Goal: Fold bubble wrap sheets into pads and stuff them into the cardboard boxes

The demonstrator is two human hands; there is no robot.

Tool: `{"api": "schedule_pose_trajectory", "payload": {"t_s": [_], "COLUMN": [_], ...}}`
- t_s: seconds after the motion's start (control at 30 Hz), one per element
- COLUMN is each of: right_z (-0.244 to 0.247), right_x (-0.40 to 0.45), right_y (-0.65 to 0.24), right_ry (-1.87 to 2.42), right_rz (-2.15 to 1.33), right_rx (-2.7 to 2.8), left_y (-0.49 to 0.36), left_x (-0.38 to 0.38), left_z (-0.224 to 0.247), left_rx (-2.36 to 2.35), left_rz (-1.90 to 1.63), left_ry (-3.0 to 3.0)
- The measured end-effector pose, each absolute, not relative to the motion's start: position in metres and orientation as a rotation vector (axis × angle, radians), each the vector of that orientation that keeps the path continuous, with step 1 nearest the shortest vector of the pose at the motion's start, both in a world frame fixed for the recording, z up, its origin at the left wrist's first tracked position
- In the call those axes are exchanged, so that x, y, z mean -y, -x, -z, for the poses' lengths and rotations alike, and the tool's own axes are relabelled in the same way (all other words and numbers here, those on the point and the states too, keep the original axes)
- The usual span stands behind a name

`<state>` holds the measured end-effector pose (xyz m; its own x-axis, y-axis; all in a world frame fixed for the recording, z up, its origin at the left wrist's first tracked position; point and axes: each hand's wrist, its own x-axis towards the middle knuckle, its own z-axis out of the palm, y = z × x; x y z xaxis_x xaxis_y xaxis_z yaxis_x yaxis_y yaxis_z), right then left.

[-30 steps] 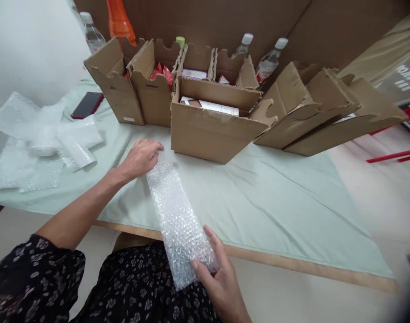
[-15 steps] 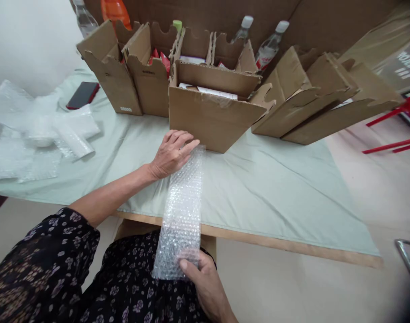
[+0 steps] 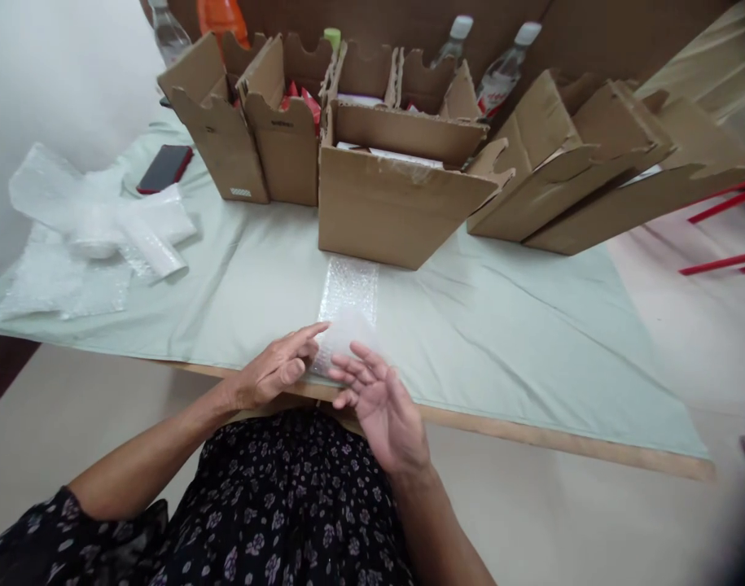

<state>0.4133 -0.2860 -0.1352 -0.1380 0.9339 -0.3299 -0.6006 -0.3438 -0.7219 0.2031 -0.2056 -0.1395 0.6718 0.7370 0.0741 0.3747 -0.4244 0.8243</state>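
A strip of bubble wrap (image 3: 351,285) lies on the pale green cloth below the front cardboard box (image 3: 396,207). Its near part looks folded back over itself, with a hazy, see-through patch there. My left hand (image 3: 274,366) is at the strip's lower left edge, index finger stretched out and thumb apart. I cannot tell whether that finger touches the plastic. To the right, my right hand (image 3: 384,407) is turned palm up with its fingers spread, close to the strip's near end and holding nothing.
More bubble wrap pieces (image 3: 91,236) are heaped at the left, beside a dark phone (image 3: 164,168). Several cardboard boxes (image 3: 216,146) line the back, with bottles (image 3: 503,73) behind them. The table's wooden edge (image 3: 531,443) runs in front of my lap. Red bars (image 3: 720,262) show at right.
The strip's near end, held over my lap before, is now up on the table. My right hand has let go of it; my left hand has come down from the far end.
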Motion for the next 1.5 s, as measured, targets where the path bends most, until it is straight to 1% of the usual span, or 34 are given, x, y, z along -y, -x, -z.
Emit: {"api": "schedule_pose_trajectory", "payload": {"t_s": [0.13,0.23,0.33,0.43,0.5,0.6,0.67,0.73,0.8,0.9,1.07,1.13,1.23,1.33,1.43,1.5], "right_z": [0.144,0.148,0.146,0.140,0.137,0.138,0.143,0.149,0.153,0.156,0.153,0.152,0.147,0.141,0.137,0.137], "right_x": [0.267,0.267,0.270,0.274,0.276,0.275,0.271,0.267,0.265,0.265,0.263,0.259,0.252,0.249,0.251,0.254], "right_y": [-0.416,-0.418,-0.420,-0.425,-0.431,-0.439,-0.442,-0.443,-0.444,-0.445,-0.452,-0.454,-0.456,-0.454,-0.451,-0.450], "right_ry": [0.890,0.884,0.914,1.056,1.213,1.366,1.384,1.401,1.429,1.449,1.357,1.308,1.286,1.325,1.349,1.335], "right_rz": [-1.765,-1.787,-1.795,-1.697,-1.463,-0.874,-0.565,-0.423,-0.352,-0.289,-0.208,-0.174,-0.239,-0.274,-0.115,-0.023], "right_rx": [0.504,0.498,0.535,0.736,1.022,1.551,1.841,2.042,2.145,2.205,2.311,2.305,2.236,2.108,1.992,2.033], "left_y": [-0.215,-0.222,-0.227,-0.230,-0.231,-0.232,-0.232,-0.232,-0.231,-0.227,-0.220,-0.219,-0.222,-0.225,-0.228,-0.230], "left_x": [0.214,0.219,0.222,0.224,0.225,0.227,0.228,0.228,0.229,0.230,0.233,0.232,0.230,0.226,0.221,0.216], "left_z": [0.148,0.154,0.156,0.157,0.159,0.160,0.161,0.159,0.157,0.151,0.146,0.145,0.144,0.145,0.150,0.153], "left_rx": [-1.020,-1.139,-1.162,-1.182,-1.167,-1.154,-1.184,-1.220,-1.239,-1.249,-1.171,-1.097,-1.055,-1.135,-1.269,-1.321], "left_rz": [-0.762,-0.922,-1.005,-1.067,-1.121,-1.204,-1.219,-1.191,-1.120,-1.009,-0.915,-0.912,-0.943,-0.992,-1.018,-1.006], "left_ry": [-1.986,-2.164,-2.306,-2.416,-2.447,-2.436,-2.441,-2.455,-2.472,-2.477,-2.539,-2.558,-2.455,-2.321,-2.260,-2.271]}}
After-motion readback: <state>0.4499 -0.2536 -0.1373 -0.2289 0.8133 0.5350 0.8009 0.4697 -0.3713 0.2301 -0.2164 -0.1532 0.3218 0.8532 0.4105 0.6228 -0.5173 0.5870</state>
